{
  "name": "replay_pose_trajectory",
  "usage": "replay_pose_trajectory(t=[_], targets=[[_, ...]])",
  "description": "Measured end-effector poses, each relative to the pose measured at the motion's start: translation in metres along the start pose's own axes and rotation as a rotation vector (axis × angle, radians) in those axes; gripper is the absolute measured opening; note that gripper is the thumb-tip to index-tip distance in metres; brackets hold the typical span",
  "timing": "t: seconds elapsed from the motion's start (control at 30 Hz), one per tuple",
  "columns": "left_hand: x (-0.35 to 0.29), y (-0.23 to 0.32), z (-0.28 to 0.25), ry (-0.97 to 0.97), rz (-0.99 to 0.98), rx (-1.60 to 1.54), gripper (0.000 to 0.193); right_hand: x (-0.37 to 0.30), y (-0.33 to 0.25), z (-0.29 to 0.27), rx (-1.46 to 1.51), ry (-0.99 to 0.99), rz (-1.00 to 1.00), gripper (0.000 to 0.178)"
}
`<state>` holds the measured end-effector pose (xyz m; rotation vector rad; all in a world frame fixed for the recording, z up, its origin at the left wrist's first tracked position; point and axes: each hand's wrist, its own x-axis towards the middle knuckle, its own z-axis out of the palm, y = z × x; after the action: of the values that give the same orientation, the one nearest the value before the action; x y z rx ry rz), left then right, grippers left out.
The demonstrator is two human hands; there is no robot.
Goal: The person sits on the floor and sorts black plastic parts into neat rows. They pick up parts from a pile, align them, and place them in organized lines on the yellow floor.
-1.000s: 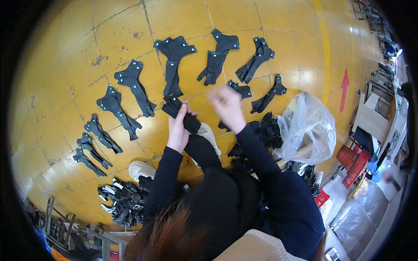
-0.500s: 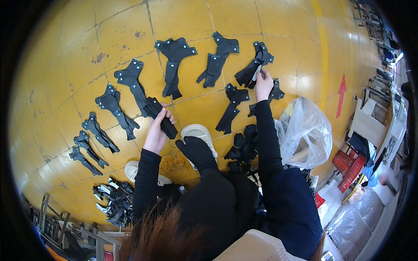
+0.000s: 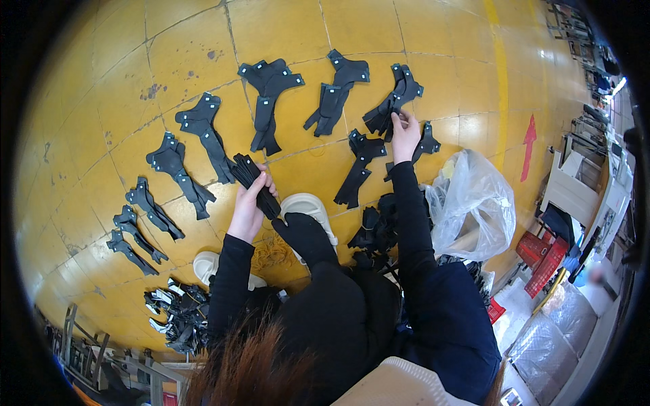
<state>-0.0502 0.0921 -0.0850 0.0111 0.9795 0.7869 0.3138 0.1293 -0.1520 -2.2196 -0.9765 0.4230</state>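
Yellow floor. Your left hand is clamped on the bundle, axis eleven-to-five. Your right hand, nearer the pile, touches its near end; pile lies at twelve, axis one-to-seven. Right fingers pinching? Can't tell.

Workshop; black pieces in rows; red floor arrow

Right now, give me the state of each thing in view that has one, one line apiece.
Left grip, closed around black strips.
Black strips, bundled, held at a slant.
Right grip, touching the upper-right black pile; pinching a piece or not, unclear.
Upper-right black pile, layered, lying flat.
Clear plastic bag, crumpled.
Yellow strings, loosely tangled.
Black-and-white heap, jumbled.
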Motion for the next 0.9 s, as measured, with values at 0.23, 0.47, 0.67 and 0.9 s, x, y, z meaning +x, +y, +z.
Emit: replay_pose_trajectory(t=[0.23,0.47,0.67,0.9], targets=[[-0.002,0.0,0.001,-0.003,-0.003,0.026,0.018,0.0,0.003,0.001,-0.076,-0.01,0.07,0.034],[0.002,-0.003,-0.004,-0.01,0.004,0.017,0.02,0.003,0.012,-0.012,0.054,-0.038,0.25,0.028],[0.002,-0.005,0.004,0.008,-0.039,0.018,0.023,-0.009,0.02,-0.021,0.417,0.113,0.329,0.027],[0.005,-0.018,0.017,-0.047,-0.04,0.08,0.025,-0.042,-0.026,-0.041,0.675,-0.122,0.487,0.03]])
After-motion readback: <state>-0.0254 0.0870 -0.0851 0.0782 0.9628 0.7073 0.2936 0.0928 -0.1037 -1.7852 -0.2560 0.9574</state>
